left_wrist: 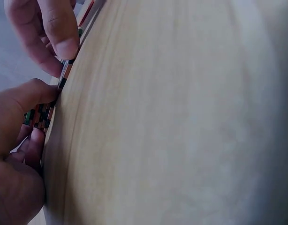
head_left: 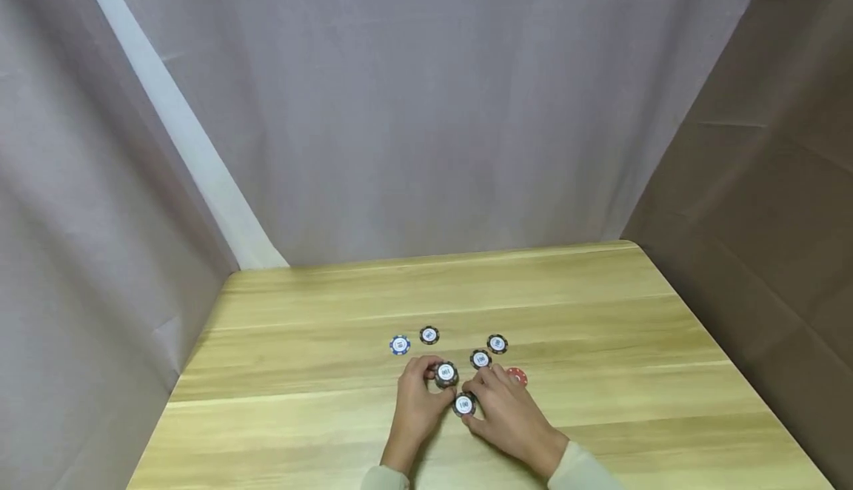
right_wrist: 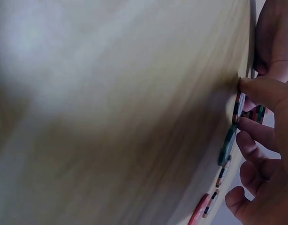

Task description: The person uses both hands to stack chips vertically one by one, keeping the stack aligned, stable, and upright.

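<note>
My left hand [head_left: 417,401] grips a short stack of poker chips [head_left: 446,374], its thumb on the near side and fingers round the far side. The top chip is black and marked 100; in the left wrist view the stack's edges [left_wrist: 39,116] show black, orange and some green. Just nearer and to the right, my right hand [head_left: 509,412] pinches a black 100 poker chip [head_left: 463,404] by its edges, low at the table. A black chip [head_left: 480,359] lies beyond the right fingers. In the right wrist view, a green chip [right_wrist: 227,145] lies beside the pinched one.
On the wooden table [head_left: 300,357], a blue chip [head_left: 400,345] and a black chip [head_left: 429,335] lie flat beyond the left hand. Another black chip [head_left: 497,343] and a partly hidden red chip [head_left: 517,376] lie by the right hand. Grey curtains [head_left: 426,105] hang behind.
</note>
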{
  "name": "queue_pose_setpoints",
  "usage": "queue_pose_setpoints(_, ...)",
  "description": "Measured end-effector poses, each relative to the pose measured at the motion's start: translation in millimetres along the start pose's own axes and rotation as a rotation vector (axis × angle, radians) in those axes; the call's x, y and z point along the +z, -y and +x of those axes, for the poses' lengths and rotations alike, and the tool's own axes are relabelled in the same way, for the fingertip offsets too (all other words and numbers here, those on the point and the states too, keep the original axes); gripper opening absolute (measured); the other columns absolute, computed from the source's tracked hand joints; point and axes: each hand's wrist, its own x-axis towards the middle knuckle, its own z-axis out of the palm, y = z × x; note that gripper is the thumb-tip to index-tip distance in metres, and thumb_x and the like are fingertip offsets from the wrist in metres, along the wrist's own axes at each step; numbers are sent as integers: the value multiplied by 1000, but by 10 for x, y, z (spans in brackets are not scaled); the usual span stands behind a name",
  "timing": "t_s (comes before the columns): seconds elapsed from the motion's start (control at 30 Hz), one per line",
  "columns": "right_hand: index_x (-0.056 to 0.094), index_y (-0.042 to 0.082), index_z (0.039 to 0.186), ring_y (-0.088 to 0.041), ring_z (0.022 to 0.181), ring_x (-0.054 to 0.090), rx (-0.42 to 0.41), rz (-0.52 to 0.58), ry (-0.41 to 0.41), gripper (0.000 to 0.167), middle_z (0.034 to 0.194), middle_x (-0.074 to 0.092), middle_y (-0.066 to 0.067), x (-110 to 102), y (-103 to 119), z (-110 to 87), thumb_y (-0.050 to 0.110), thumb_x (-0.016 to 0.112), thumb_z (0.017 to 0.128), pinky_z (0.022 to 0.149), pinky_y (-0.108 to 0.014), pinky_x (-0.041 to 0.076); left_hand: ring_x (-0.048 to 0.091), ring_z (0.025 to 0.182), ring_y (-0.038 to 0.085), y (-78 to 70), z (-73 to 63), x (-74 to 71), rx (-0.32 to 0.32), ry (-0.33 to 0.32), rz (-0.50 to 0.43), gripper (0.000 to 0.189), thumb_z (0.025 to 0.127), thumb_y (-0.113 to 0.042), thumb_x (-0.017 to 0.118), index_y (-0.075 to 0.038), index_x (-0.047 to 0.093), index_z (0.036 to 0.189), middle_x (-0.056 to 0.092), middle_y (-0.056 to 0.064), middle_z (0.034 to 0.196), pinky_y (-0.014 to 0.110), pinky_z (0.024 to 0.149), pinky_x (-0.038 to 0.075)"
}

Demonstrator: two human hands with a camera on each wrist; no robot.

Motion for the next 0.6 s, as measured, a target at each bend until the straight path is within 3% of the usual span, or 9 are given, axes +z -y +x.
queue_pose_setpoints(0.17,75,12,98,-18,96,55,-30,-47,25,29,97,60,2,-27,6,50,34,85,81,84,-40,53,59,92,13,-36,-9,-20,-5,-2,8,44,70,0,90,-7,73,110,63,-2,100,29,85,54)
queue_pose_setpoints(0.4,66,9,96,-21,97,55,-84,-86,68,36,98,57,-2,38,70,-17,37,76,75,87,-43,55,60,92,14,-10,-128,-75,-11,-13,15,44,69,1,91,-8,73,109,64,-2,100,29,84,54)
queue_pose_setpoints(0.6,61,10,98,-14,92,52,-46,28,29,37,97,55,2,58,86,-89,28,74,68,83,-34,55,60,92,14,2,-187,-93,-15,-9,23,44,69,-1,91,-9,73,109,64,-2,100,29,84,53)
